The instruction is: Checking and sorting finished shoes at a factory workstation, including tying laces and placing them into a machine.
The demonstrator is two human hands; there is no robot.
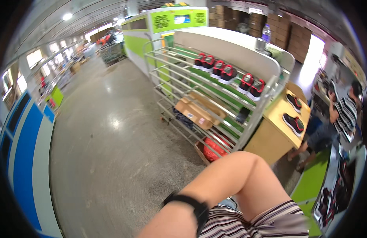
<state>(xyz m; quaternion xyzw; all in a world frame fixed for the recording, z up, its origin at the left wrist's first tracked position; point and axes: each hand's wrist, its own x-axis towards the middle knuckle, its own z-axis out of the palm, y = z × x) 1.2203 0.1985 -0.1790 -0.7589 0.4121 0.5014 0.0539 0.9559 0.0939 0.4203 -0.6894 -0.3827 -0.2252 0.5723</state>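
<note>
Progress: six black-and-red shoes (228, 74) stood upright in three side-by-side pairs on the upper tier of the metal rack (259, 112). Two more loose shoes (293, 124) sat apart, off the rack, on the wooden cabinet (266, 137) beside it. That part looked not yet racked, but I couldn't judge the total.

Hands: neither showed. One bent arm (219, 182) with a black wristband (189, 205) ran out at the lower edge. Couldn't tell if fingers were spread, closed or pinching anything. Nearest stuff was the rack's low end and a red plastic bag (214, 149).

Materials: rack was shiny round tubing, sloped tiers. Shoes had dark uppers, red collars, thick white soles. Brown cardboard (196, 113), folded and matte, lay on a middle tier. Bag was crinkled and glossy. Cabinet was smooth, boxy, yellowish; floor (112, 166) grey, hard, scuffed.
</note>
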